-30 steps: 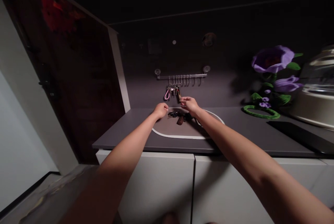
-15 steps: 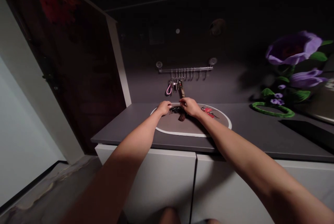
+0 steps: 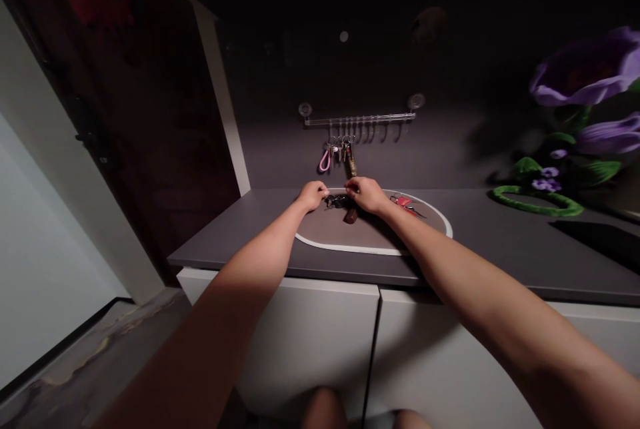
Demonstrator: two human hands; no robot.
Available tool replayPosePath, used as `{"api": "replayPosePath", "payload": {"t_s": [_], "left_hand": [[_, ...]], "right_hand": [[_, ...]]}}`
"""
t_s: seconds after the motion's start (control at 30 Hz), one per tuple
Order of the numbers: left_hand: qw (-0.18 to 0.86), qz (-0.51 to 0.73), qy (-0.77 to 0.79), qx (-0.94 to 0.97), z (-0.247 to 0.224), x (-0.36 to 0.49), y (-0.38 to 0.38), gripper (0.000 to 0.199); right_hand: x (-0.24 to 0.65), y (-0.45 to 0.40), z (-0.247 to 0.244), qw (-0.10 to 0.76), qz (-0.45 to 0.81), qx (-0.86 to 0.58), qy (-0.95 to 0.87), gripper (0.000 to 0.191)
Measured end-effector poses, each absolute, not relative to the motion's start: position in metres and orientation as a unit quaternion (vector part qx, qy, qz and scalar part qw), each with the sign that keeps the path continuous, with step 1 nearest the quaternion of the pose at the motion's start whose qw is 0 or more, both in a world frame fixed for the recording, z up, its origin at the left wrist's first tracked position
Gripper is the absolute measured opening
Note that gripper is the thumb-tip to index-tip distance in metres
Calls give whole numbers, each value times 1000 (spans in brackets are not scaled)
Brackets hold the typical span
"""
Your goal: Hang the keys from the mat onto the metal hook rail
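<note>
My left hand (image 3: 312,196) rests at the left part of an oval white-rimmed mat (image 3: 333,248), thumb and fingers pinched together. Just to its right lies a dark bunch that looks like keys (image 3: 337,201). My right hand (image 3: 367,194) is at the other side of that bunch, its fingers closed in a pinch; whatever sits between the fingertips is hidden. Below it is a small dark brown block-like piece (image 3: 351,216). Partly behind my right wrist lies a red item with thin dark parts (image 3: 407,204).
Above the counter (image 3: 215,236), a clear hook rail (image 3: 360,120) is fixed to the wall, with several key rings and a pink loop (image 3: 325,160) hanging from it. Purple artificial flowers (image 3: 600,129) and a green ring (image 3: 537,199) stand at right. White cabinet doors (image 3: 320,329) are below.
The view has tilted slightly down and shifted, so everything appears a little higher. Both hands keep nearly the same pinched pose around the dark bunch.
</note>
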State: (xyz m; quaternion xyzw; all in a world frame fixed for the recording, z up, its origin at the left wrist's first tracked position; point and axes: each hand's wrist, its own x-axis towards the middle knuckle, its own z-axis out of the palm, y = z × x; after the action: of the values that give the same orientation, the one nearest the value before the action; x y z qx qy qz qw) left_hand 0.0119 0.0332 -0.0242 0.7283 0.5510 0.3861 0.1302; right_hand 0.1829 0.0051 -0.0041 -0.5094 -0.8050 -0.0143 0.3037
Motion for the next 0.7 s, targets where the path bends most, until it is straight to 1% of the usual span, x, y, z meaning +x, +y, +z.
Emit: {"api": "replayPosePath", "payload": {"t_s": [0.2,0.43,0.57,0.7], "left_hand": [[183,441,521,707,-13,14,23,9],[372,522,452,621,-7,21,19,10],[442,545,411,582,-1,23,13,5],[484,547,386,563,1,25,9,4]], "right_hand": [[182,6,-5,312,-9,-491,-814,19],[179,0,-3,331,11,-482,-811,21],[177,-1,-2,371,26,-470,-801,23],[176,-4,-1,422,58,-451,-784,22]]}}
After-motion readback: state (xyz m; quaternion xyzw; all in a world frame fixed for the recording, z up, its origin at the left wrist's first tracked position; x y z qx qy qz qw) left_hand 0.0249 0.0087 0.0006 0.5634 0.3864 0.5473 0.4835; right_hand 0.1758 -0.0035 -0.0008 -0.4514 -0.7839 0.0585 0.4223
